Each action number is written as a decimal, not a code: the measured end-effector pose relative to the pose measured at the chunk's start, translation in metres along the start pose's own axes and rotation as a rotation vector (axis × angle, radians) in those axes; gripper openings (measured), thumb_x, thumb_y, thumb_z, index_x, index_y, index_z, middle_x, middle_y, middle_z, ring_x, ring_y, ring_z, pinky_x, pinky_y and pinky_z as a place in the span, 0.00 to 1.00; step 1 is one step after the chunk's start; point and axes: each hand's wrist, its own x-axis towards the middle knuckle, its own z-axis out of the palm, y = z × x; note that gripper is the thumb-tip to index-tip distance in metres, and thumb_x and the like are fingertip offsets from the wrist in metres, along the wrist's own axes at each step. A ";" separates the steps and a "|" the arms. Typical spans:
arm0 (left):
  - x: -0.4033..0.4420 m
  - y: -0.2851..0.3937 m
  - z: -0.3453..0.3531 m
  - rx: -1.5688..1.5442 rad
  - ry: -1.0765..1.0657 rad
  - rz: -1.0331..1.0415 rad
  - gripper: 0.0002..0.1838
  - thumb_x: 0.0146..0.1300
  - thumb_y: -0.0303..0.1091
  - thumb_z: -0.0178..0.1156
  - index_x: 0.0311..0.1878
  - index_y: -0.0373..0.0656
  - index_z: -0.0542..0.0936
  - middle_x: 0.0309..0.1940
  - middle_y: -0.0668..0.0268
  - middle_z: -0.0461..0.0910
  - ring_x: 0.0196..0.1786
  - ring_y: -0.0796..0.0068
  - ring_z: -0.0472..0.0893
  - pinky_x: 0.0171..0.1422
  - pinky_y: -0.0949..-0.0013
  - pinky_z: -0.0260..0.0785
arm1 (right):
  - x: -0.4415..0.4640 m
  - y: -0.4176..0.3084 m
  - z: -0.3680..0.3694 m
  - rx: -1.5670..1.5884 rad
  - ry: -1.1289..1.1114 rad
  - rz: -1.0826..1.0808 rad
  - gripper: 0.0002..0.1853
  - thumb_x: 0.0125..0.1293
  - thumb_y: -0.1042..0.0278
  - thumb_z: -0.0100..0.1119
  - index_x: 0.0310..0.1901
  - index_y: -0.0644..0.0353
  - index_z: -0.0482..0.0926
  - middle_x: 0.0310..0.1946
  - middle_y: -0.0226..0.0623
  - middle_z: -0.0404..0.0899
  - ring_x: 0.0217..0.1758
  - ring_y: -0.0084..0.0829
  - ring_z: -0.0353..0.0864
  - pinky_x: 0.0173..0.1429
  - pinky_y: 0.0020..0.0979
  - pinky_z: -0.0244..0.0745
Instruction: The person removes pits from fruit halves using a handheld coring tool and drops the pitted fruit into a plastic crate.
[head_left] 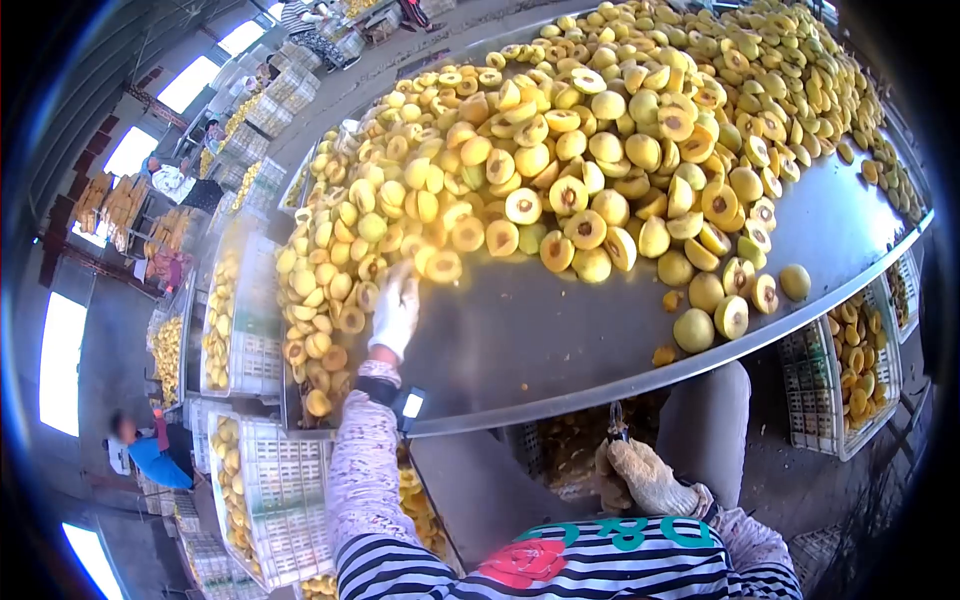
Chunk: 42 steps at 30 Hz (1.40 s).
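Head view: the white-gloved left hand reaches to the near side of a heap of halved yellow fruit on the metal desk; it is blurred there, so I cannot tell whether its grip holds a piece. The tan-gloved right hand is below the desk's front edge, its grip closed around what seems a dark metal tool. A white crate with more fruit stands at left.

Yellow fruit, many pieces halved with brown centres exposed, lies heaped on the metal tabletop; dark tool protrudes from the right hand.
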 end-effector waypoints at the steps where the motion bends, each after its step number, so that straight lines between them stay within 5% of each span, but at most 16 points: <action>1: 0.015 0.011 0.015 0.055 0.043 0.064 0.21 0.72 0.35 0.54 0.67 0.43 0.75 0.67 0.50 0.73 0.69 0.48 0.72 0.73 0.57 0.65 | 0.002 -0.003 -0.001 0.018 0.023 0.008 0.21 0.78 0.44 0.52 0.35 0.54 0.70 0.18 0.30 0.66 0.19 0.25 0.63 0.24 0.30 0.62; 2: 0.027 0.020 0.029 0.113 0.083 0.120 0.23 0.71 0.32 0.53 0.68 0.44 0.74 0.69 0.50 0.71 0.69 0.46 0.71 0.73 0.55 0.66 | 0.004 -0.005 -0.002 0.036 0.032 0.025 0.21 0.77 0.43 0.52 0.35 0.54 0.70 0.18 0.31 0.66 0.18 0.25 0.63 0.24 0.30 0.61; 4: 0.038 0.069 0.028 0.587 -0.172 0.030 0.24 0.65 0.39 0.59 0.65 0.53 0.77 0.68 0.56 0.71 0.66 0.45 0.70 0.69 0.50 0.69 | 0.011 -0.005 -0.004 0.056 0.043 0.056 0.20 0.77 0.44 0.52 0.36 0.54 0.71 0.18 0.30 0.66 0.18 0.24 0.62 0.24 0.30 0.61; 8: 0.026 0.102 0.013 0.499 -0.420 0.063 0.20 0.59 0.42 0.65 0.54 0.50 0.81 0.65 0.60 0.73 0.65 0.51 0.73 0.66 0.54 0.72 | 0.017 -0.009 0.002 -0.023 -0.011 0.041 0.19 0.78 0.46 0.51 0.37 0.54 0.71 0.19 0.29 0.67 0.19 0.23 0.62 0.24 0.29 0.60; 11: -0.034 0.082 0.023 0.299 -0.403 0.085 0.21 0.56 0.37 0.68 0.54 0.49 0.81 0.62 0.60 0.76 0.50 0.55 0.83 0.58 0.59 0.77 | 0.017 -0.003 0.004 -0.064 -0.041 0.056 0.18 0.79 0.48 0.50 0.37 0.54 0.70 0.19 0.28 0.68 0.20 0.22 0.63 0.24 0.28 0.60; 14: -0.078 0.081 0.012 -0.583 -0.390 -0.264 0.28 0.60 0.24 0.67 0.66 0.44 0.77 0.59 0.57 0.80 0.48 0.70 0.85 0.54 0.68 0.80 | 0.013 0.004 0.005 -0.136 -0.052 0.024 0.17 0.78 0.49 0.51 0.37 0.54 0.70 0.20 0.26 0.68 0.20 0.20 0.63 0.24 0.26 0.60; 15: -0.084 0.130 -0.014 -0.802 -0.398 -0.449 0.29 0.62 0.16 0.65 0.67 0.36 0.75 0.59 0.62 0.78 0.51 0.75 0.82 0.56 0.71 0.80 | 0.014 0.007 0.004 -0.239 -0.091 -0.035 0.17 0.78 0.48 0.52 0.40 0.54 0.71 0.21 0.25 0.68 0.20 0.18 0.63 0.23 0.23 0.59; 20: -0.143 0.204 -0.032 -1.249 -0.300 -0.406 0.24 0.62 0.18 0.66 0.63 0.34 0.78 0.54 0.56 0.83 0.52 0.66 0.85 0.57 0.67 0.80 | 0.018 -0.001 0.038 -0.472 -0.184 -0.108 0.21 0.76 0.43 0.53 0.43 0.56 0.73 0.21 0.23 0.69 0.19 0.17 0.65 0.22 0.22 0.60; 23: -0.172 0.220 -0.025 -1.444 -0.210 -0.513 0.15 0.72 0.32 0.59 0.56 0.35 0.81 0.51 0.56 0.83 0.51 0.65 0.84 0.59 0.62 0.79 | 0.025 0.009 0.048 -0.527 -0.086 -0.062 0.21 0.76 0.44 0.52 0.42 0.57 0.73 0.22 0.25 0.70 0.21 0.19 0.68 0.25 0.25 0.65; 28: -0.192 0.234 -0.010 -1.901 -0.050 -0.666 0.20 0.79 0.45 0.50 0.46 0.37 0.81 0.49 0.56 0.82 0.49 0.63 0.81 0.63 0.55 0.77 | 0.024 0.029 0.051 -0.577 0.053 -0.095 0.23 0.76 0.43 0.51 0.41 0.58 0.75 0.24 0.27 0.73 0.24 0.19 0.71 0.27 0.26 0.68; 33: -0.198 0.241 -0.016 -1.888 0.000 -0.684 0.19 0.80 0.45 0.46 0.52 0.39 0.78 0.57 0.53 0.80 0.60 0.56 0.80 0.71 0.51 0.73 | 0.018 0.022 0.069 -0.655 -0.011 -0.047 0.25 0.76 0.40 0.50 0.43 0.59 0.76 0.24 0.27 0.74 0.23 0.20 0.72 0.26 0.25 0.68; 38: -0.213 0.222 -0.015 -1.827 -0.323 -0.682 0.21 0.80 0.44 0.44 0.61 0.38 0.74 0.61 0.49 0.77 0.62 0.50 0.79 0.68 0.50 0.74 | 0.025 0.030 0.066 -0.625 0.006 0.027 0.27 0.76 0.37 0.49 0.40 0.57 0.75 0.21 0.24 0.70 0.19 0.18 0.68 0.22 0.24 0.63; 40: -0.215 0.213 -0.020 -1.945 -0.274 -0.680 0.20 0.77 0.43 0.47 0.61 0.38 0.74 0.59 0.49 0.78 0.60 0.49 0.80 0.66 0.51 0.75 | 0.025 0.022 0.065 -0.418 -0.158 0.053 0.26 0.76 0.36 0.49 0.36 0.54 0.73 0.20 0.23 0.66 0.17 0.18 0.62 0.21 0.24 0.58; 42: -0.214 0.213 -0.032 -1.940 -0.132 -0.714 0.17 0.75 0.41 0.51 0.56 0.38 0.77 0.53 0.55 0.80 0.54 0.60 0.82 0.61 0.59 0.78 | 0.018 -0.003 0.075 -0.066 -0.223 0.179 0.27 0.75 0.32 0.47 0.34 0.50 0.71 0.19 0.20 0.62 0.15 0.16 0.56 0.20 0.23 0.55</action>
